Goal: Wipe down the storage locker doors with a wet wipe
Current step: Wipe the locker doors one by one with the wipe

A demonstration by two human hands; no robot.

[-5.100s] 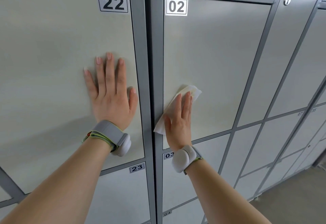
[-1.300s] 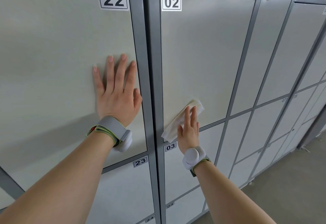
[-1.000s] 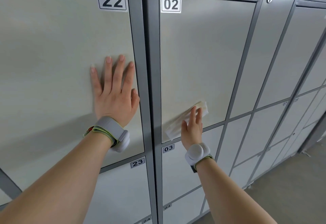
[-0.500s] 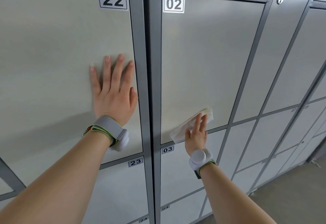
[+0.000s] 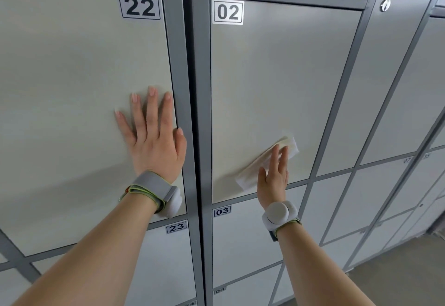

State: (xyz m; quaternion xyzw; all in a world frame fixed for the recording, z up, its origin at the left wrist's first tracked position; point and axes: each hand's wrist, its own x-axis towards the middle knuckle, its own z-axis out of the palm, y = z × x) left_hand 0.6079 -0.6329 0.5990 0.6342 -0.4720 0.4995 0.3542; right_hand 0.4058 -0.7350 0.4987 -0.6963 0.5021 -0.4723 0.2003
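**Step in hand:** wiping the face of door 02 [image 5: 277,77]. Judged a lower-panel pass, since the wipe lies close to the door's bottom edge.

**Wet wipe [image 5: 252,169]:** white, folded into a long strip. It is flat on door 02, slanting up from near the middle of the bottom edge toward the right edge.

**Right hand [image 5: 273,178]:** fingers straight and together, palm to the door. It presses the wipe against the panel and does not clench it. The wrist sits below, over the seam with door 03 [image 5: 245,240], and carries a white wrist device [image 5: 279,214].

**Left hand [image 5: 154,137]:** flat and empty, fingers spread and straight. It rests on door 22 [image 5: 72,89] just beside that door's right edge, with the thumb close to the grey frame post [image 5: 193,89]. Judged a brace. The forearm is extended, with a grey strap [image 5: 154,184] at the wrist.

**Next move calls for:** even palm pressure, so the strip slides without bunching. The stroke should reach the bottom right corner of door 02, then shift to a fresh door, likely 03.
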